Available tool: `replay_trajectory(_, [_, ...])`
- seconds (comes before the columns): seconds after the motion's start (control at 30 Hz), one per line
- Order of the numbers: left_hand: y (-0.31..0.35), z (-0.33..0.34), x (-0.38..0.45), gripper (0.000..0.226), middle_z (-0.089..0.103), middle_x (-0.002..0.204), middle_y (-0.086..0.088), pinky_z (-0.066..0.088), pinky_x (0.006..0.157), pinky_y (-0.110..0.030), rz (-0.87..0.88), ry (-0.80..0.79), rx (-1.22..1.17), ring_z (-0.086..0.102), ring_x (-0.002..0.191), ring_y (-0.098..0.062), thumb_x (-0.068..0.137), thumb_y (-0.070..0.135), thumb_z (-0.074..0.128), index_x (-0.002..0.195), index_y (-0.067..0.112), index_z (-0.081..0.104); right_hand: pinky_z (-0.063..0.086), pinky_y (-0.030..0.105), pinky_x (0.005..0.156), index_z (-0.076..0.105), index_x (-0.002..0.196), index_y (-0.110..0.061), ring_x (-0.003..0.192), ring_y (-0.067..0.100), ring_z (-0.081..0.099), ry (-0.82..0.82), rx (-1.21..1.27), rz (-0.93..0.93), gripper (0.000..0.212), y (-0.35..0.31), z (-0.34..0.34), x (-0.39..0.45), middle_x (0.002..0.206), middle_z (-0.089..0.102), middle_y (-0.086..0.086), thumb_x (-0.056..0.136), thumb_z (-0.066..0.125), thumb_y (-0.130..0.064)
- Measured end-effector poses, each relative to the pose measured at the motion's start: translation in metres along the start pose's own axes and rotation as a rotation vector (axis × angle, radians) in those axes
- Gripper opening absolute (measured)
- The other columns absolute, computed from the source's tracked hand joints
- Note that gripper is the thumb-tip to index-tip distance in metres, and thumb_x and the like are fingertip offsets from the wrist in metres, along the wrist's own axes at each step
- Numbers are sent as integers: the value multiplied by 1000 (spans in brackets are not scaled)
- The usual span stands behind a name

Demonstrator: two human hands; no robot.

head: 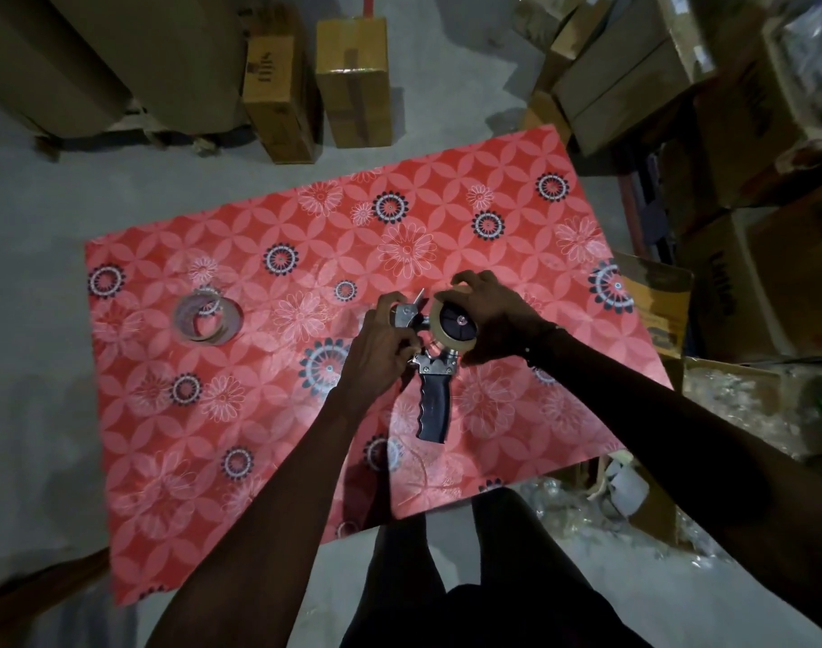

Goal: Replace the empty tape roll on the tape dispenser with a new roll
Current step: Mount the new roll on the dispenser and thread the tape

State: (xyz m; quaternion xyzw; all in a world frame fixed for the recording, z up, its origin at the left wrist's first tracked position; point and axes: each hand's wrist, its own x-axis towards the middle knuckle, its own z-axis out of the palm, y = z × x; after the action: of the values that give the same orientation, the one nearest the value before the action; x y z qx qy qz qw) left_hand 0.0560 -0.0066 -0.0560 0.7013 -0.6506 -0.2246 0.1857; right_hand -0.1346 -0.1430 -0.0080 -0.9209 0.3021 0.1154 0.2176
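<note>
Dispenser (434, 367), over the red table (166, 413): my left hand (376, 348) is gripping its metal front, my right hand (488, 311) is clasping the roll (455, 322) on its hub, spare roll (208, 316) lying well left.

Tape dispenser (434, 362) mid-table (166, 437), roll (454, 326) on its hub; spare rolls (208, 316) far left, cardboard boxes (353, 81) behind.
</note>
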Motion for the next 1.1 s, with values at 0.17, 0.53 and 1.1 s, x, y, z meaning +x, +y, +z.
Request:
replay_trajectory(0.17, [3, -2, -5, 23, 44, 147, -7, 44, 64, -31, 19, 21, 74, 50, 113, -30, 79, -3, 72, 81, 19, 75, 58, 57, 86, 53, 150, -25, 124, 38, 44, 8, 71, 96, 103, -12, 4, -1, 140, 49, 16, 58, 98, -39])
replay_trajectory(0.53, [-9, -7, -20, 20, 44, 132, -9, 48, 82, -45, 144, -30, 95, 48, 107, -32, 72, 1, 66, 83, 17, 71, 55, 51, 91, 57, 148, -26, 127, 39, 45, -105, 27, 27, 95, -24, -12, 3, 145, 48, 16, 61, 95, -22])
replay_trajectory(1.1, [-6, -1, -40, 6, 45, 141, -4, 56, 75, -34, -106, 95, -59, 64, 90, -18, 84, 18, 80, 80, 14, 79, 55, 53, 93, 56, 148, -29, 129, 44, 45, -15, 7, 88, 87, -45, 2, -6, 147, 47, 21, 67, 90, -35])
